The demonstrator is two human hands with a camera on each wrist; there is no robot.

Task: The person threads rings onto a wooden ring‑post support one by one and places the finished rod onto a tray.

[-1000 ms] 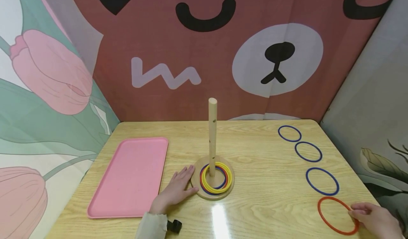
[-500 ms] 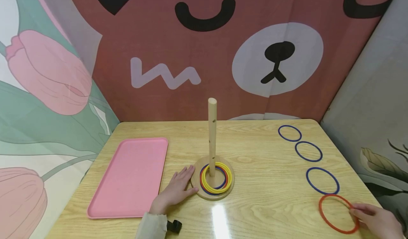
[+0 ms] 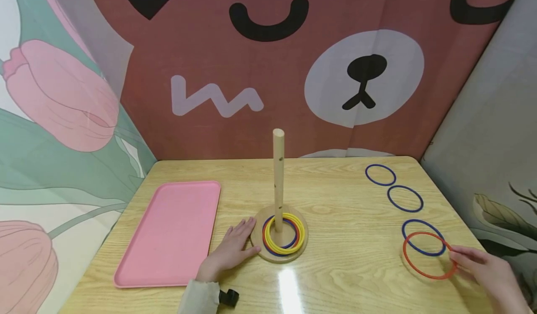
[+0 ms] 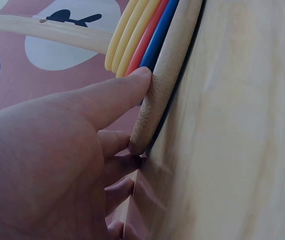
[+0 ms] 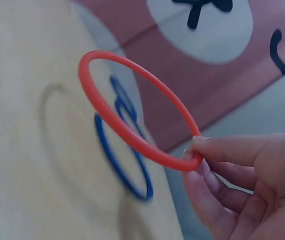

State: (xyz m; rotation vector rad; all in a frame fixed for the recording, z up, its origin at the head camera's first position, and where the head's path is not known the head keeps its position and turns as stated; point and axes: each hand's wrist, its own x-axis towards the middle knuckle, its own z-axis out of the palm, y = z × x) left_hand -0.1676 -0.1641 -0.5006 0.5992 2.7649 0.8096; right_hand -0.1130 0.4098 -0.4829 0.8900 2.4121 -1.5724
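My right hand (image 3: 486,267) pinches a red ring (image 5: 117,127) by its near side, thumb against fingertips. The ring is held above the table, its shadow falling on the wood in the right wrist view. From the head, it overlaps the nearest blue ring (image 3: 413,221). At the middle stands a wooden peg (image 3: 278,179) on a round wooden base (image 3: 259,221). Stacked yellow rings (image 4: 132,35) lie round the peg over a red and a blue one. My left hand (image 3: 230,252) rests at the base's left edge, thumb on its top, fingers extended along the rim.
Two more blue rings, a middle one (image 3: 402,186) and a far one (image 3: 381,165), lie along the table's right side. A pink tray (image 3: 168,239) lies at the left. A patterned cloth (image 3: 201,137) hangs behind the table's far edge.
My right hand has lifted the red ring and moved it away from me and to the left, from in front of the nearest blue ring to over it. My left hand stays put.
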